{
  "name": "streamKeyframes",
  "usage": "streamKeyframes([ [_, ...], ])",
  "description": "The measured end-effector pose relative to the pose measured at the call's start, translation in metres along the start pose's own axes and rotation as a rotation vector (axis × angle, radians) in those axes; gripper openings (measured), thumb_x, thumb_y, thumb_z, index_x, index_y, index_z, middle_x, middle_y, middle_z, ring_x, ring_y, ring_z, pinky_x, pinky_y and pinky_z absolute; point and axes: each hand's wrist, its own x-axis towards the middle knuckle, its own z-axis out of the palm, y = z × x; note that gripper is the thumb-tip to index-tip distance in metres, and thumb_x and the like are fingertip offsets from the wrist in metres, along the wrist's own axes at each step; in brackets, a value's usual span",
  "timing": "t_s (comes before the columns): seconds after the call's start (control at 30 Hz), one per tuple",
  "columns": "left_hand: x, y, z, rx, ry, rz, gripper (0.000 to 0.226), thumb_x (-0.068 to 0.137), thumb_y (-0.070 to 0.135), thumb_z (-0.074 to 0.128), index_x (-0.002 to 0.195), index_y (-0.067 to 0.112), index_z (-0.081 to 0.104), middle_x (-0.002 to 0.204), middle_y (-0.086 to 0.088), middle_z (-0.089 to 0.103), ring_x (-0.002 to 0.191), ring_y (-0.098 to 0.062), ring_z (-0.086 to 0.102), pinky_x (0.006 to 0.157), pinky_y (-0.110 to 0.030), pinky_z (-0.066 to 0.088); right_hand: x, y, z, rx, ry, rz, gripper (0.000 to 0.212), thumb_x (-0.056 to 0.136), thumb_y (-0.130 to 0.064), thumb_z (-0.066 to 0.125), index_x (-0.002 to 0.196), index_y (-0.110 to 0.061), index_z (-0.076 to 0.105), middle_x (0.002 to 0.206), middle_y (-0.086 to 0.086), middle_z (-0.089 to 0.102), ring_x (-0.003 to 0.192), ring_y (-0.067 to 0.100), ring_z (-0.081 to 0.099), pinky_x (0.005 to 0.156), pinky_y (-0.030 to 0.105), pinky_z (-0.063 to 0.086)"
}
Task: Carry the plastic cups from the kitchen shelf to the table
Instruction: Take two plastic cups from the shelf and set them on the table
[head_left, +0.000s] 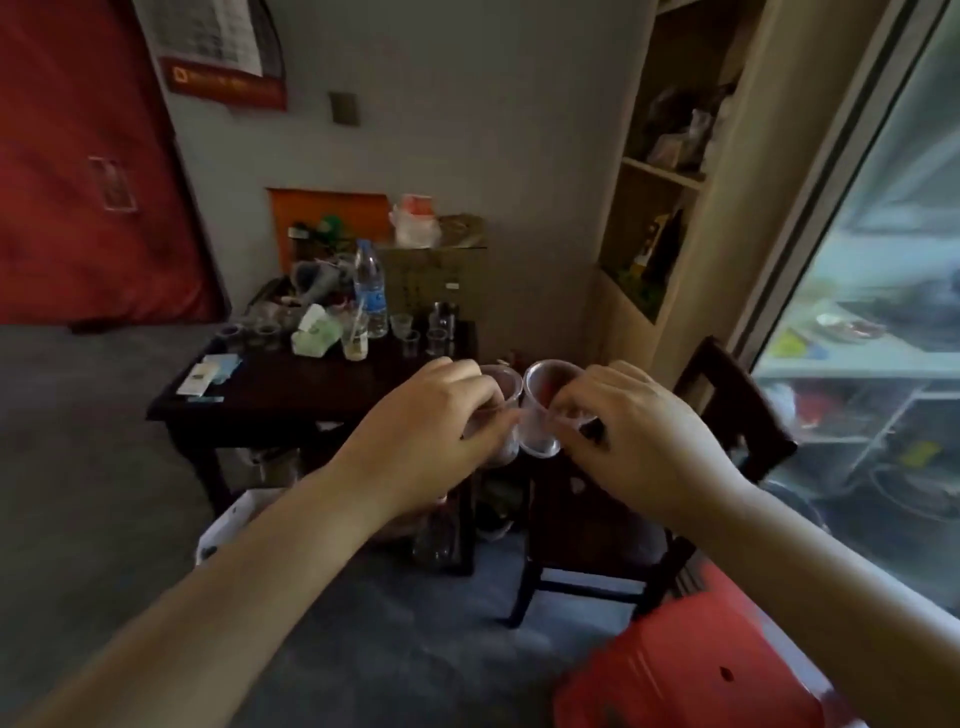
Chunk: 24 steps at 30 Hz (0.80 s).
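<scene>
My left hand grips a clear plastic cup, mostly hidden by the fingers. My right hand holds a second clear plastic cup, tilted with its mouth toward me. The two cups touch side by side in the air, in front of the near right corner of the dark wooden table. Several more small clear cups stand on the far part of the table.
The table also carries a water bottle, a tissue pack, cards and clutter at the back. A dark wooden chair stands right of it. A red plastic stool sits at lower right. Wall shelves and a glass door are at right.
</scene>
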Motion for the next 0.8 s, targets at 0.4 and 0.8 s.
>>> streamKeyframes([
  [0.4,0.113,-0.118,0.050,0.088,-0.063,-0.111,0.037,0.090,0.048,0.036,0.088,0.022,0.062,0.081,0.009,0.054,0.082,-0.004,0.045,0.067,-0.024,0.040,0.130,0.117,0.092,0.173,-0.085,-0.087,0.013,0.085,-0.028,0.057,0.097,-0.028,0.060,0.087,-0.018,0.056,0.083,0.000,0.042,0.060,0.008,0.032],
  [0.8,0.155,-0.248,0.097,0.072,-0.025,-0.258,0.024,0.091,0.035,0.044,0.086,0.020,0.063,0.080,0.010,0.057,0.079,-0.003,0.043,0.063,-0.023,0.043,0.238,0.163,0.203,0.249,-0.228,-0.133,0.018,0.086,-0.022,0.058,0.103,-0.026,0.063,0.092,-0.009,0.064,0.085,0.003,0.047,0.064,0.019,0.043],
])
